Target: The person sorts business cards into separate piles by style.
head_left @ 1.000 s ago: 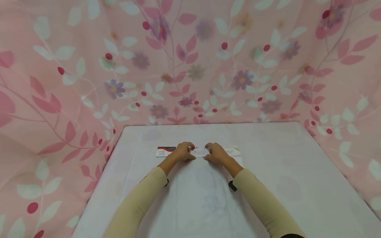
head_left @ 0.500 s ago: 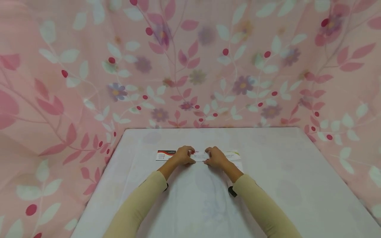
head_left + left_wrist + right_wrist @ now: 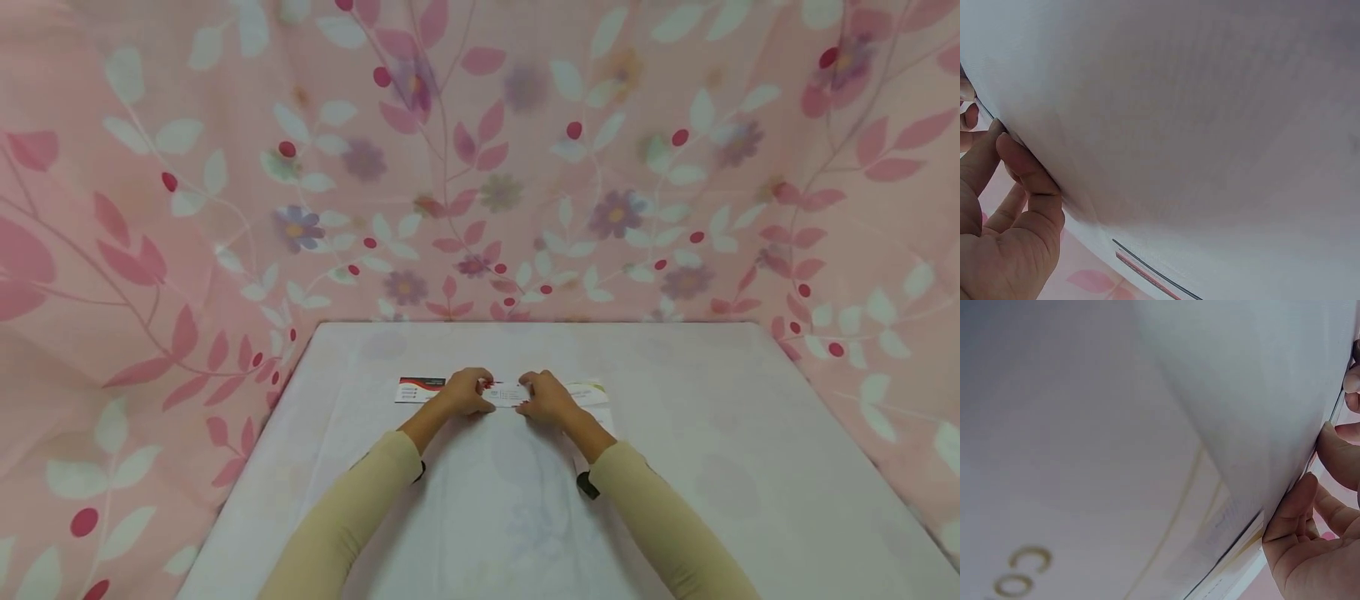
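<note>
In the head view a white printed card (image 3: 507, 394) lies flat near the middle of the table, with small lines of text and red marks at its corners. My left hand (image 3: 465, 392) holds its left end, thumb at the near edge and fingers curled over the far edge. At the other end my right hand (image 3: 548, 398) grips it the same way. Each wrist view shows thumb and finger close together at a thin dark card edge, the left hand (image 3: 1019, 219) in one and the right hand (image 3: 1316, 531) in the other.
Left of the hands lies a card with a black and red header (image 3: 412, 391). To the right is a card with a green corner (image 3: 592, 392). Beneath the right wrist, a pale sheet (image 3: 1072, 462) bears gold letters. Pink floral cloth (image 3: 480, 167) surrounds the white table (image 3: 712, 417).
Both hands keep their hold on the middle card and the cards stay in place. Only the head view has shifted slightly.
</note>
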Demonstrator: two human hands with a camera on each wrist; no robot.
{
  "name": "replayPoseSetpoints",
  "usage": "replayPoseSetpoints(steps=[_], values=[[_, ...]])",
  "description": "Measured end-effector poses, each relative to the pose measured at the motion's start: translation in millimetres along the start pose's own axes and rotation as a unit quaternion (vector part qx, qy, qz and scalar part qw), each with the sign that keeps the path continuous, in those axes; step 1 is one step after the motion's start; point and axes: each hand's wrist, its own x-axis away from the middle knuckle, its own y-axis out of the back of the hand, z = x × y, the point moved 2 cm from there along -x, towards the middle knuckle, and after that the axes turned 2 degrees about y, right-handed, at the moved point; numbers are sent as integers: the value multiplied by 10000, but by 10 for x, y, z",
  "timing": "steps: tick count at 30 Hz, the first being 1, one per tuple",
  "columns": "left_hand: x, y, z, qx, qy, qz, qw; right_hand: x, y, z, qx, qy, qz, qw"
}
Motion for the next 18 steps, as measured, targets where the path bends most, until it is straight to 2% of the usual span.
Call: replayPoseSetpoints(steps=[4, 10, 18], values=[[-1, -20, 13, 67, 84, 86, 9999, 19, 7, 1, -44, -74, 88, 9999], [-10, -10, 13, 214, 46, 37, 9998, 26, 26, -2, -14, 38, -48, 10000], [-19, -30, 35, 96, 78, 42, 9999, 11, -23, -25, 42, -21, -7, 10000]])
